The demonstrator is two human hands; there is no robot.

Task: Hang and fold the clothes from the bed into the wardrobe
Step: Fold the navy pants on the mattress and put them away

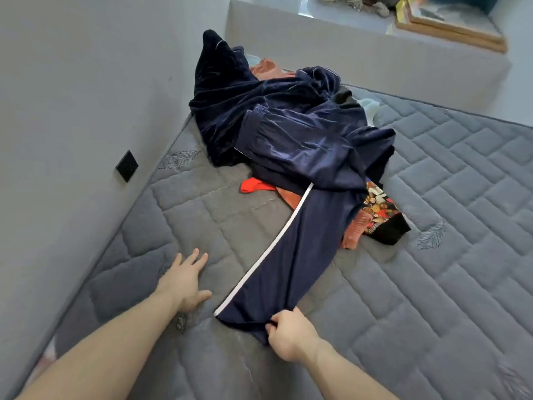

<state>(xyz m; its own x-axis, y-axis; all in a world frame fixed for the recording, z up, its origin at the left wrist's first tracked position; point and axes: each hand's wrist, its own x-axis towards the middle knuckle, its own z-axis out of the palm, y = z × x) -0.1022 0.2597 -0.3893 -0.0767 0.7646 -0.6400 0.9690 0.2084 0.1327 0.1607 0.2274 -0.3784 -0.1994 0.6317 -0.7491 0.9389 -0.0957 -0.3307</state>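
Observation:
Navy trousers with a white side stripe [300, 249] lie stretched toward me across the grey quilted mattress [432, 284]. My right hand [291, 336] pinches the hem of the trouser leg at its near end. My left hand [184, 281] rests flat on the mattress to the left of the hem, fingers spread, holding nothing. Behind the trousers is a heap of clothes: a dark blue velvet garment [259, 105], an orange piece [253, 186], a salmon piece [354, 229] and a black printed shirt [380, 215].
A grey wall [72, 111] with a black switch plate [127, 166] runs along the bed's left side. The padded headboard [346, 53] stands beyond the heap, with a ledge holding framed boards [450, 27] behind it. Bare mattress lies to the right.

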